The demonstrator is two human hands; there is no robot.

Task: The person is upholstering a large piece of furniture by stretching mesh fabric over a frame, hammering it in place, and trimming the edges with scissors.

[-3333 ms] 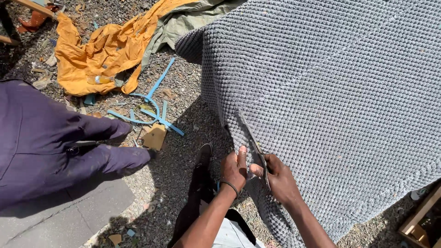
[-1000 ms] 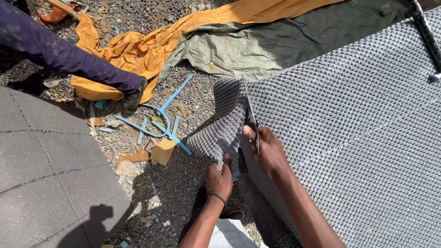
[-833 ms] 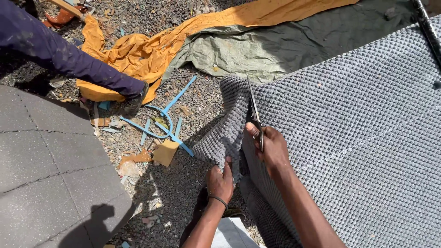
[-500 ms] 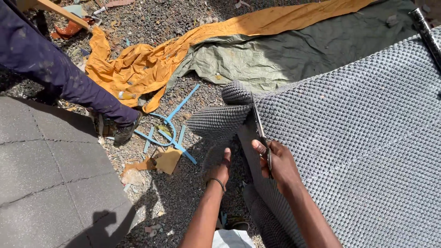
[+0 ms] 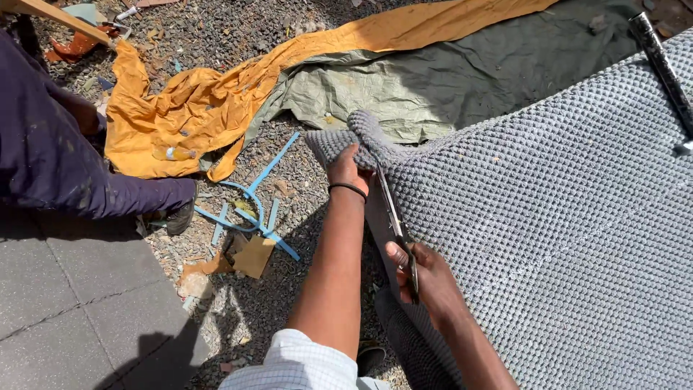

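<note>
The right hand [image 5: 426,278] has its fingers curled through the handles of slim metal scissors [image 5: 395,224], blades lying along the cut edge of the grey bobbled woven mat [image 5: 548,217]. The left hand [image 5: 348,170] pinches the mat's near corner strip, lifted off the gravel ground [image 5: 281,303]. Blue plastic straps [image 5: 253,209] lie near that corner, beside crumpled orange fabric [image 5: 195,115] and another person's dark purple sleeve [image 5: 65,166].

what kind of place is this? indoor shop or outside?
Outdoors, likely a yard or open-air work area: sunlit gravel ground beside grey paving slabs, with orange cloth and blue strap offcuts lying loose. The hands cut a grey textured fabric with scissors.
</note>
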